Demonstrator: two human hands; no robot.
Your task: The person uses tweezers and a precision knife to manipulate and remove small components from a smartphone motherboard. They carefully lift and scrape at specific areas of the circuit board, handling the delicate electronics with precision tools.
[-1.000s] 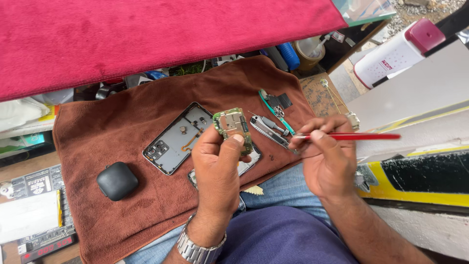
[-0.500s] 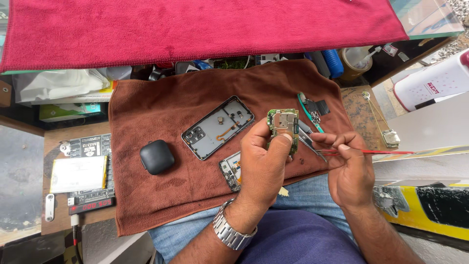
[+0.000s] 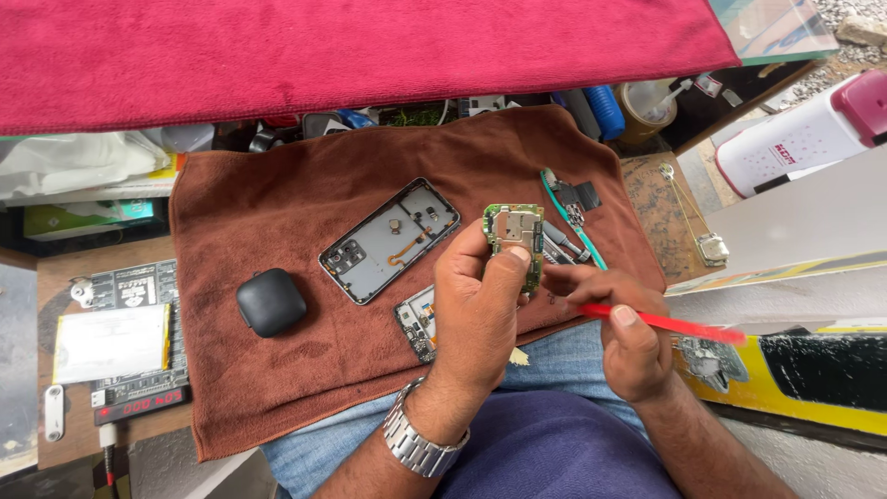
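Note:
My left hand (image 3: 476,310) pinches a small green circuit board (image 3: 515,231) with a metal shield, held upright above a brown towel (image 3: 277,370). My right hand (image 3: 628,333) grips a thin red tool (image 3: 679,325), its tip hidden near the board's lower right edge. An open phone frame (image 3: 388,240) lies on the towel to the left of the board. Another phone part (image 3: 418,321) lies partly hidden under my left hand. A metal watch (image 3: 416,444) is on my left wrist.
A black rounded case (image 3: 271,302) sits on the towel's left. A teal-handled tool and small parts (image 3: 573,217) lie at its right. A white battery (image 3: 111,344) rests on a dark board at the left. A red cloth (image 3: 370,46) covers the back. A white and pink bottle (image 3: 795,139) lies at right.
The camera view has shifted, so everything sits further right and lower in the frame. My hands stay together, the red tool still at the board's edge.

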